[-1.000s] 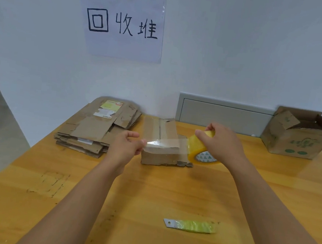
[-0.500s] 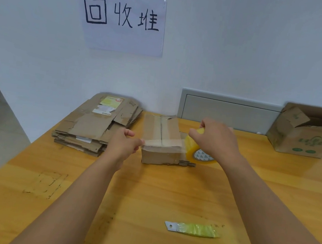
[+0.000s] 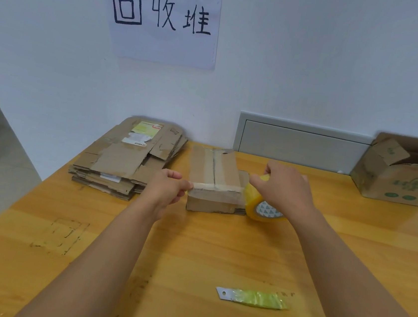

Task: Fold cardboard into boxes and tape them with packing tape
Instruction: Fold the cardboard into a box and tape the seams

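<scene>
Head view has you leaning over the wooden table (image 3: 191,260), and the small cardboard box (image 3: 214,182) sits toward the far edge, close to the wall. Your left hand (image 3: 167,186) pinches the free end of the clear tape strip (image 3: 216,186) at the box's left edge, fingers curled tight on it. The strip runs straight across the near part of the box top, crossing the taped centre seam, and it lies on the cardboard. Your right hand (image 3: 285,186) grips the yellow packing tape roll (image 3: 262,206) just beside the box's right end, fingers wrapped over the top of the roll, its patterned core facing you. The roll sits low, at or just above the tabletop; contact is hard to call. A short cardboard flap pokes out at the box's right side behind the roll. Left of the box, a stack of flattened cardboard (image 3: 124,159) lies against the wall. Far right, an open carton with green print (image 3: 404,175) stands on the table. Close to you, a cutter blade with a green wrapped handle (image 3: 252,297) lies flat, well apart from both hands. On the wall hangs a handwritten paper sign (image 3: 164,17).
</scene>
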`<state>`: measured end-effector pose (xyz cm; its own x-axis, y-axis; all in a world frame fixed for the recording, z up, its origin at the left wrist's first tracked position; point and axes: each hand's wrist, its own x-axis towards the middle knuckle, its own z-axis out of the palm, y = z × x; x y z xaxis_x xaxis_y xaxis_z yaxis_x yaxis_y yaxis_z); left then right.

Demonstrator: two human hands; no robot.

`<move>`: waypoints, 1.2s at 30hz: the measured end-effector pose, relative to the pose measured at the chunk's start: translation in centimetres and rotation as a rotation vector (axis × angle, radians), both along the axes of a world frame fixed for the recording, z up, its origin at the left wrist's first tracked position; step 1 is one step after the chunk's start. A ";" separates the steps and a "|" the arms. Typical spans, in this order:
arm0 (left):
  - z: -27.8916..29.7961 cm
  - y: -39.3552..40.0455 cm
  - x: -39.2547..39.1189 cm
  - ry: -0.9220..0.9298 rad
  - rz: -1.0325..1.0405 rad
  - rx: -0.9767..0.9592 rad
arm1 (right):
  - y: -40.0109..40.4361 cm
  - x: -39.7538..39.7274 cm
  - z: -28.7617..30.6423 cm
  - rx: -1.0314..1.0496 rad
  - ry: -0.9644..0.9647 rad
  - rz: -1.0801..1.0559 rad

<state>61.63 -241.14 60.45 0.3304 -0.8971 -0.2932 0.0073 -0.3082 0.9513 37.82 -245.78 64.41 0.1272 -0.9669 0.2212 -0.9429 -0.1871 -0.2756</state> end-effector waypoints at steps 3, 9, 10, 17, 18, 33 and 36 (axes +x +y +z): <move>0.1 0.0 0.0 0.102 -0.026 0.072 | -0.1 -0.3 -0.7 0.007 -0.021 -0.004; -0.2 1.0 0.3 0.387 -0.120 0.152 | -0.4 -0.8 -1.2 0.015 -0.056 0.009; -0.3 1.1 0.1 0.386 -0.119 0.131 | -0.4 -0.8 -1.1 0.014 -0.058 0.012; -0.7 2.7 -3.3 -0.855 0.136 -0.669 | -0.3 -0.9 -1.0 0.020 -0.068 -0.012; -1.2 2.8 -4.0 -1.037 0.010 -0.767 | -0.3 -0.8 -1.1 0.016 -0.068 -0.013; -4.0 -0.3 -7.6 -1.677 -0.186 -0.643 | -0.1 -1.4 -1.1 0.034 -0.083 -0.015; -3.7 0.2 -7.5 -1.680 -0.193 -0.680 | 0.3 -1.7 -0.6 0.088 -0.047 0.005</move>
<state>54.16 -240.98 56.74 -0.2552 -0.7624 0.5947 -0.9668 0.2118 -0.1433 36.08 -245.47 63.84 0.1233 -0.9822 0.1416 -0.9277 -0.1647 -0.3350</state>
